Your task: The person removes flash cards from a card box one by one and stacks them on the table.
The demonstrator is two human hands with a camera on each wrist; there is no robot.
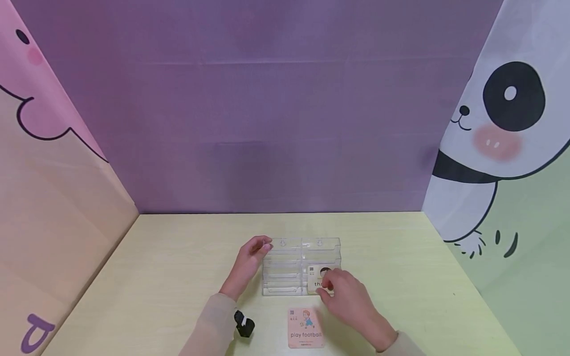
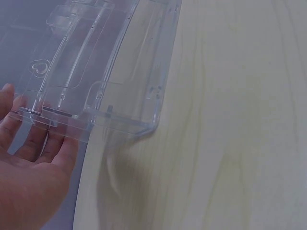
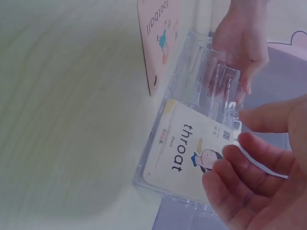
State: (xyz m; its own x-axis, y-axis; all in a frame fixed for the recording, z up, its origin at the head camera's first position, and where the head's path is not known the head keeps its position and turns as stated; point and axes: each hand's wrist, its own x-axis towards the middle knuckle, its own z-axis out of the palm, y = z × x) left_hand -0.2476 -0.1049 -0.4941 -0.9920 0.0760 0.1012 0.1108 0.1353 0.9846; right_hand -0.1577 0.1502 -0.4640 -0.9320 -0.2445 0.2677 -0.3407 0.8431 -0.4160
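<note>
A clear plastic card rack (image 1: 282, 271) with two columns of pockets leans up on the table. My left hand (image 1: 250, 259) holds its upper left edge, thumb in front and fingers behind; the left wrist view shows those fingers (image 2: 36, 143) through the plastic. A white "throat" flashcard (image 3: 184, 148) sits in the bottom right pocket. Over the card's right part is my right hand (image 1: 349, 296), its fingertips at the card face and the thumb apart from the fingers. On the table in front of the rack lies a pink "play football" flashcard (image 1: 305, 329).
A small black device (image 1: 244, 325) shows beside the left sleeve. Behind the pale wooden table (image 1: 187, 247) stands a purple backdrop (image 1: 276, 109). Side panels carry a pink cartoon figure (image 1: 49, 113) at left and a panda (image 1: 512, 123) at right.
</note>
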